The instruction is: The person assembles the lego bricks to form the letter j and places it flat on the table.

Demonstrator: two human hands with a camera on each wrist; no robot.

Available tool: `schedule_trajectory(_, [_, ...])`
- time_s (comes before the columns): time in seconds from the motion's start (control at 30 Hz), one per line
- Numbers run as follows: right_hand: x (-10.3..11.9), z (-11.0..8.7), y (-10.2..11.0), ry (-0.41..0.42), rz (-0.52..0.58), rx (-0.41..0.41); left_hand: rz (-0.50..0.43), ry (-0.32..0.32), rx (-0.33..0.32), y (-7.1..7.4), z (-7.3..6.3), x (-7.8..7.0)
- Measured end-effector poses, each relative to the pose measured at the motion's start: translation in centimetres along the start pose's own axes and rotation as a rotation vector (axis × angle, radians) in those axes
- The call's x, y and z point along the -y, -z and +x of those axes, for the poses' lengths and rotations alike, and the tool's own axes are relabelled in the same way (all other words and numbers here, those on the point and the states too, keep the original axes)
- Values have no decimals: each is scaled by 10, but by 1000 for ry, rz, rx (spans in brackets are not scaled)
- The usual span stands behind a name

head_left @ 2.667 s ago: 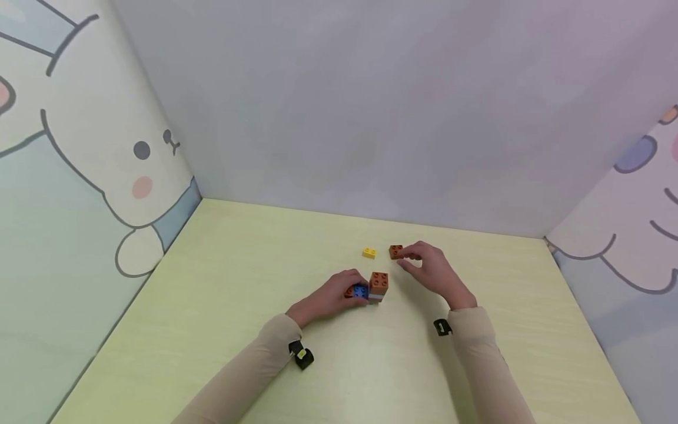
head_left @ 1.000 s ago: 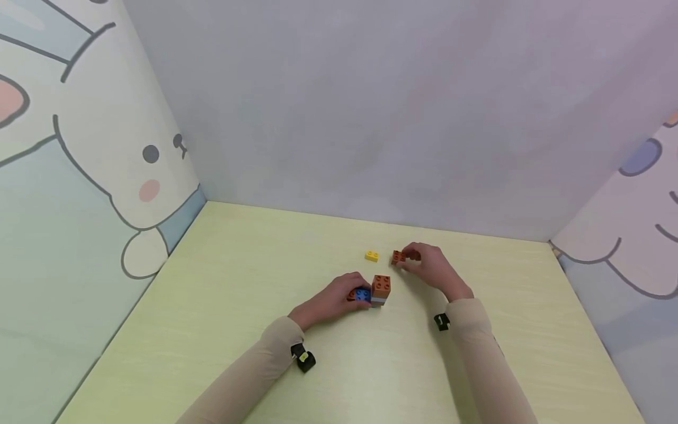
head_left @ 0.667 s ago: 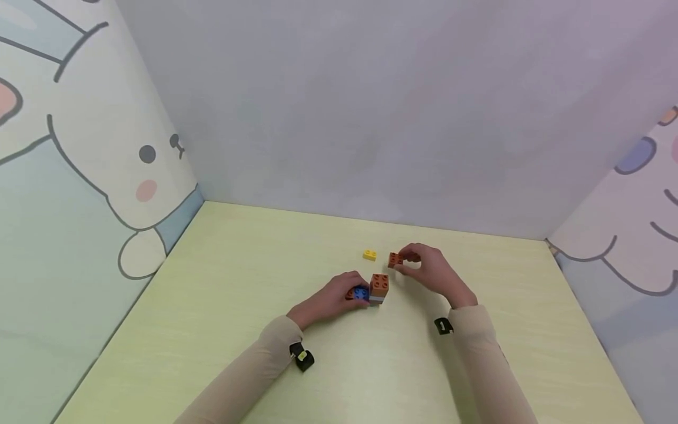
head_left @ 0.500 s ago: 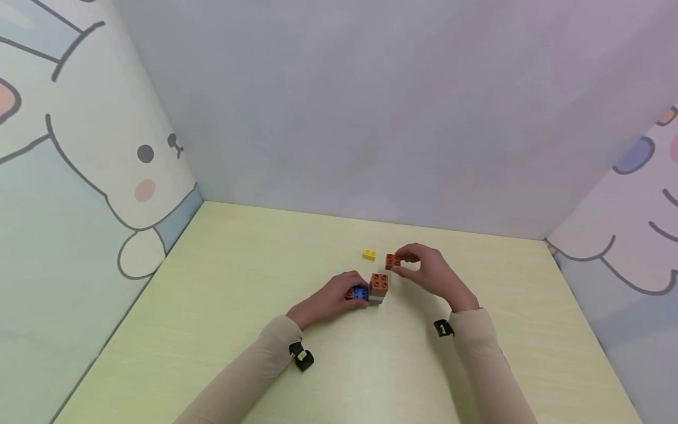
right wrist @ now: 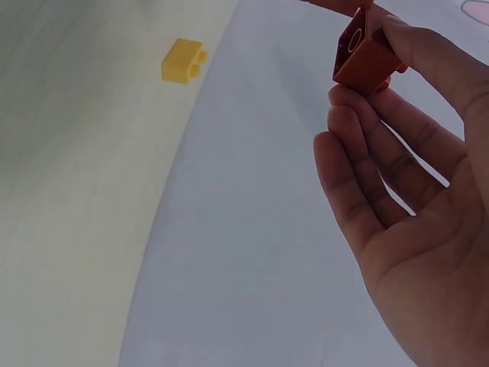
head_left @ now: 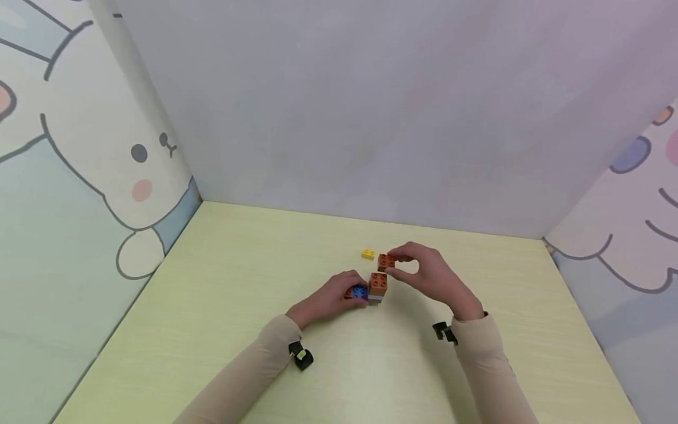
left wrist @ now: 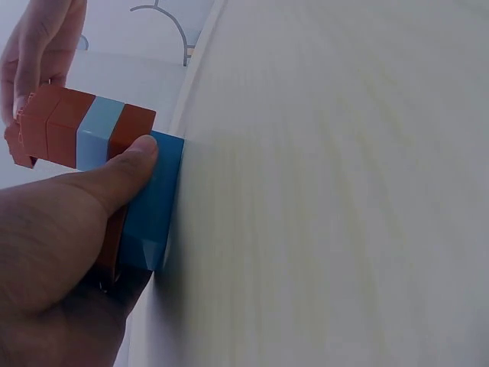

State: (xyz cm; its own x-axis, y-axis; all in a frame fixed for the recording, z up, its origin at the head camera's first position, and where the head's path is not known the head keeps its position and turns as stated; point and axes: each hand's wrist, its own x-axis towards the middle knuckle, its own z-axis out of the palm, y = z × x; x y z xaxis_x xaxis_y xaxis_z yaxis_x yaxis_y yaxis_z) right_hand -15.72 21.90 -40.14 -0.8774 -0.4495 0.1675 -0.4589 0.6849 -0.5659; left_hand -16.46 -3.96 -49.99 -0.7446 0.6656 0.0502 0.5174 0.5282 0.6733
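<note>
My left hand (head_left: 336, 292) grips the low end of a toy brick build, its thumb along a blue brick (left wrist: 158, 202) at the bottom. From that base rises a tower (head_left: 378, 284) of reddish-brown bricks with a light blue layer (left wrist: 99, 130) between them. Just behind the tower's top, my right hand (head_left: 433, 275) pinches a loose reddish-brown brick (right wrist: 367, 61) between thumb and fingertips. This brick is held up off the table, hollow underside showing in the right wrist view. Part of the build's low end is hidden by the left hand.
A small yellow brick (head_left: 368, 254) lies on the pale yellow table (head_left: 254, 247), beyond the tower. A grey wall (head_left: 349, 118) closes off the back, and printed cartoon panels (head_left: 143, 118) flank the sides.
My right hand has taken hold of the loose reddish-brown brick and brought it left and toward me, up to the tower's top. The left hand keeps its grip on the build.
</note>
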Motion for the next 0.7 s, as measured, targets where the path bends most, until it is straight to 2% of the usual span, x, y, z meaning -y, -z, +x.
schedule_trajectory(0.23, [13,-3,4,46,2,16,-10,-7,-6,0,0,1])
schedule_trajectory(0.47, [12,-6,0,73,23,36,1,6,5,0,0,0])
schedule_trajectory(0.7, [15,-7,-1,61,52,67,-7,9,5,0,-1,1])
